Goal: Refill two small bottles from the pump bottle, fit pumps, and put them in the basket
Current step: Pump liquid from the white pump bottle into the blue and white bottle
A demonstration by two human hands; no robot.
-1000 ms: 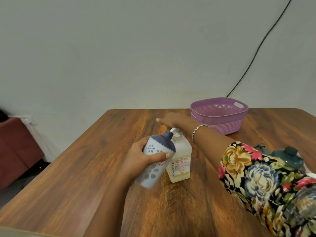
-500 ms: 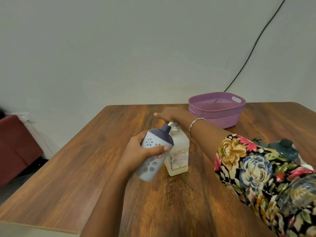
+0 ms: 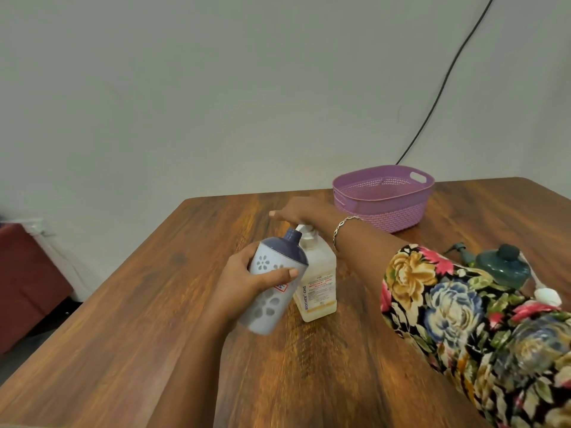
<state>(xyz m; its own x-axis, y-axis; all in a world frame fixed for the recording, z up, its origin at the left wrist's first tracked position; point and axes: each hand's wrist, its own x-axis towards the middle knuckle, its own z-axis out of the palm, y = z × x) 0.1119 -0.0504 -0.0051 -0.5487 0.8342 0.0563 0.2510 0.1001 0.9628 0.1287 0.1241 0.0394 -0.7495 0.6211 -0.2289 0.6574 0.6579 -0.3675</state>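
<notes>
Small bottle (image 3: 272, 282), pale with flower cut-outs and a dark blue shoulder, held tilted above a wooden table (image 3: 139, 319) by the left hand (image 3: 244, 282), whose fingers and thumb wrap round its body. Its open neck sits right at the spout of the pump bottle (image 3: 318, 282), a clear squarish bottle of yellowish liquid standing near the middle of the table. The right hand (image 3: 299, 211) lies palm down on the pump head, fingers straight and together, gripping nothing. A bracelet (image 3: 346, 223) circles that wrist, and a flowered sleeve (image 3: 463, 319) fills the lower right.

Over the last second very little has changed. The small bottle has stayed at the spout, and the right hand has stayed flat on the pump head (whether the head has travelled down cannot be told). Only the view has shifted slightly. This reads as the first refill still under way, with pumping likely to go on.

A purple basket (image 3: 383, 211) stands at the far right of the table, well apart from both hands, with nothing showing inside it. A second small bottle (image 3: 500, 267), dark green, waits at the right edge, partly behind the sleeve, with a loose pump (image 3: 458, 250) just beside it. Fitting pumps and loading the basket are not yet done.
</notes>
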